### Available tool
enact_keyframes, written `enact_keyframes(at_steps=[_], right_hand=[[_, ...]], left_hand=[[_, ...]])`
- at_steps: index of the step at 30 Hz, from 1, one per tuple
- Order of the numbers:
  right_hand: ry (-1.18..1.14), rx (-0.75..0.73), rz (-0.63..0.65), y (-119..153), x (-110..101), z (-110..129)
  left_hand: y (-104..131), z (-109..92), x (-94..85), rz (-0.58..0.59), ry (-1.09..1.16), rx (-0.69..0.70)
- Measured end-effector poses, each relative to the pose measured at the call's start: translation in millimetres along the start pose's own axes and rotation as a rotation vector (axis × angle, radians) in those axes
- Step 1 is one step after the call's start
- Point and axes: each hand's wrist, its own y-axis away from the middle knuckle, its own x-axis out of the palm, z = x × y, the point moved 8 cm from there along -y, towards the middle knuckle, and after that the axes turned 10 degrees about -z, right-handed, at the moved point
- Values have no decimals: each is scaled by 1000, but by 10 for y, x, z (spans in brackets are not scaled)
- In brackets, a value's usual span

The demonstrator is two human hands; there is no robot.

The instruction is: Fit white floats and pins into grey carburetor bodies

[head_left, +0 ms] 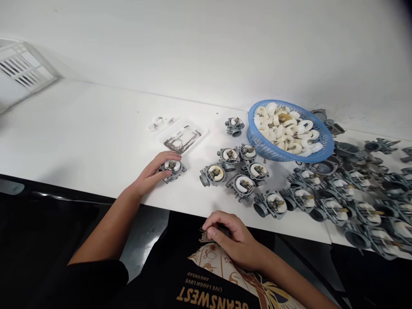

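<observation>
My left hand (149, 174) rests on a carburetor body (178, 174) on the white table, its fingers and thumb gripping the sides. The carburetor's open face shows a white ring-shaped float and small brass parts. Just behind it is a white tray (204, 131) of thin metal pins (183, 140). My right hand (236, 242) hovers in front of the table edge, over the black printed shirt. Its fingers curl toward the thumb; whatever may lie between them is hidden. To the right of the held carburetor stands a group of similar carburetors (244, 185) with white floats.
A blue basket (257, 136) heaped with white floats (286, 128) stands toward the back wall. Many more carburetors (336, 210) crowd the right side. Small clear plastic pieces (157, 123) lie left of the tray. A white slatted crate (27, 71) sits at far left.
</observation>
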Motion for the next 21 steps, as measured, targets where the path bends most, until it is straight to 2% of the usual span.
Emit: enact_keyframes(at_steps=[3,8,10,16,21], right_hand=[[90,-50,49,-123,157,98],[388,-411,39,-402,507,300],[476,-471,-8,-508,586,267],[618,-486,-158,-708,561,135],[641,-509,-249,-722,458,111]], left_hand=[[75,10,-22,-27,-44,-58],[195,-91,-18,-138,-169,0],[226,-121,-11,-191,-203,20],[237,-139,0,-267,-346,23],[238,-123,-3,-268,-281,17]])
